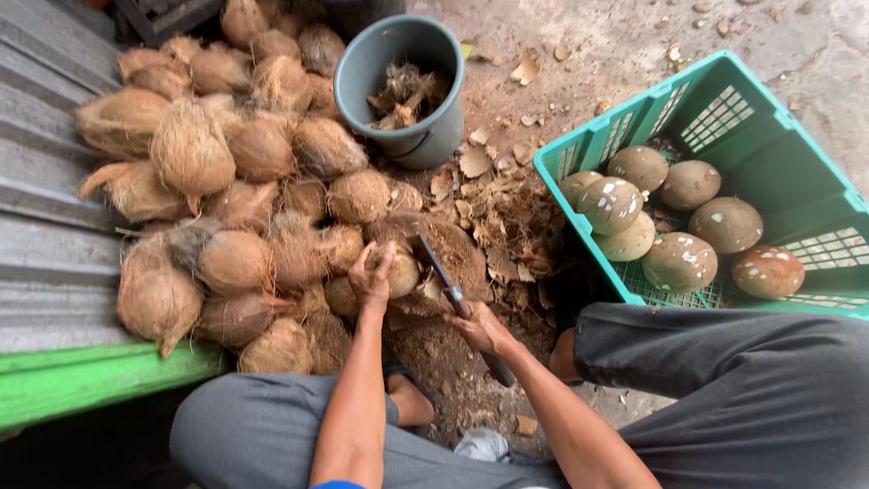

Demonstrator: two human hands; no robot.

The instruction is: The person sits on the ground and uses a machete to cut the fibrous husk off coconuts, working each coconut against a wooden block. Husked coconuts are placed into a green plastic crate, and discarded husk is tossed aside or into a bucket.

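Dirt ground [625, 54] strewn with husk scraps holds a coconut pile [226, 181], a grey bucket [403, 86] and a green crate [769, 172] of peeled coconuts. Left hand [371, 276] closes around a coconut [401, 272] on a stump; right hand [484, 330] grips a cleaver [444, 276], its blade just beside that coconut.

Heap of brown fibrous coconuts [226, 172] piled at left of frame, grey bucket [405, 86] holding husk scraps stood at top centre, green plastic crate [697, 127] with smooth peeled coconuts [679, 263] sat at right, husk chips [507, 217] littered the dirt ground [615, 45], corrugated grey sheet [45, 181] ran along left edge
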